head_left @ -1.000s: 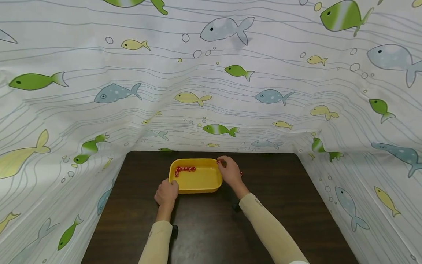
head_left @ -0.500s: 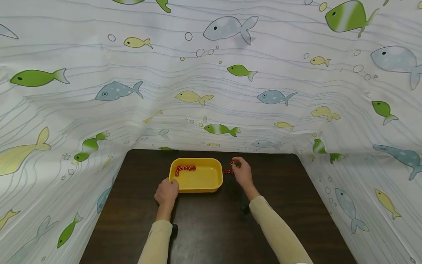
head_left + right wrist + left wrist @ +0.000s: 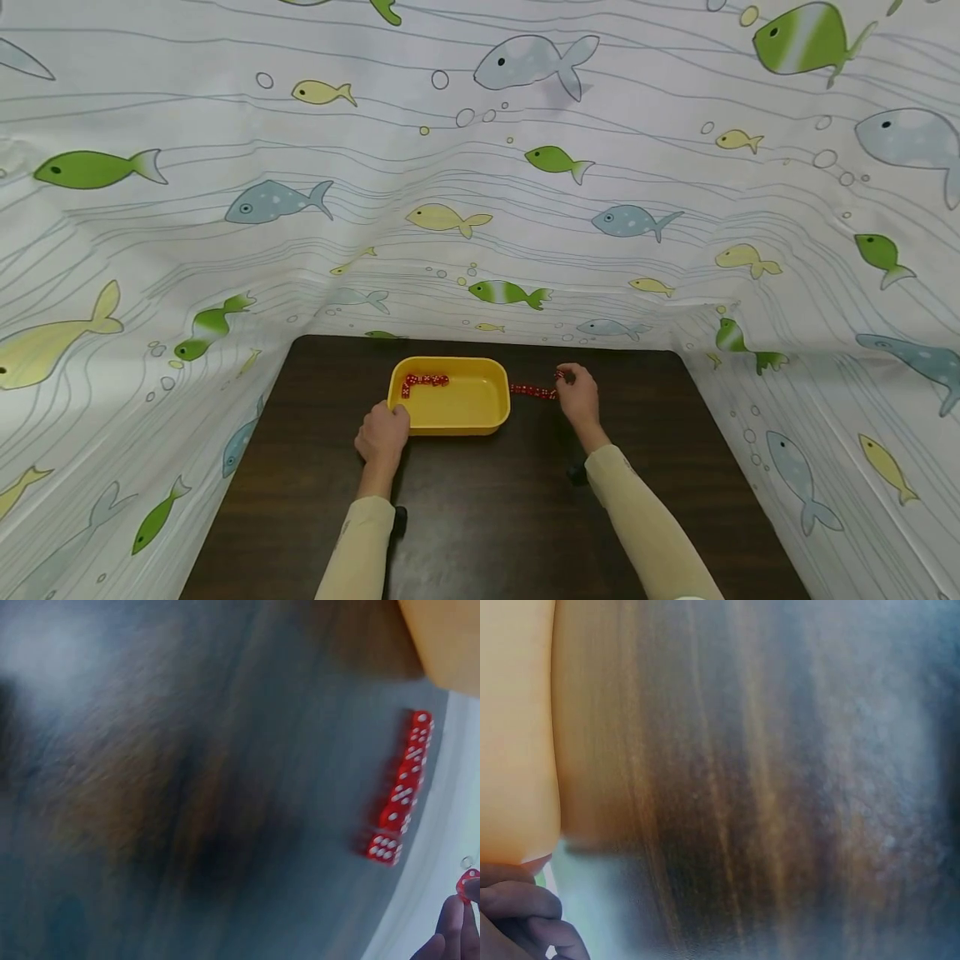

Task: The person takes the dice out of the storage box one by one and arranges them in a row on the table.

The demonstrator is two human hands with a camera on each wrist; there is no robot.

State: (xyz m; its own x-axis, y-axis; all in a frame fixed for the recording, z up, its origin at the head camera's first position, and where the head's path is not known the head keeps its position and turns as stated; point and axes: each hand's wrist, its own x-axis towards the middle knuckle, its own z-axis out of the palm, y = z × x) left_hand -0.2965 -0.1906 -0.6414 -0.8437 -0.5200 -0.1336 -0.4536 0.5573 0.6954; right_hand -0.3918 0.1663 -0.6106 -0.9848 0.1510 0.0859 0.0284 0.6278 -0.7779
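My left hand [image 3: 382, 435] grips the near left corner of a yellow tray [image 3: 450, 432]. Curled fingers [image 3: 525, 900] show beneath the tray wall [image 3: 514, 735] in the left wrist view. Inside the tray, several red dice [image 3: 426, 380] lie in a line along the far left, one set at the line's left end toward me. Right of the tray, a row of red dice [image 3: 528, 391] runs across the table. Just above that row's right end, my right hand [image 3: 581, 397] pinches a red die [image 3: 468, 885] between thumb and fingers, with white pips showing.
A dark wood-grain table [image 3: 480, 517] lies under everything. White cloth with printed fish [image 3: 510, 292] rises behind the table's far edge and along both sides. In the right wrist view, the tray's corner [image 3: 450, 645] stands near one end of the dice row.
My right hand, holding the die, has moved rightward from the tray's right rim to the far end of the dice row, uncovering the row. The left hand keeps its grip.
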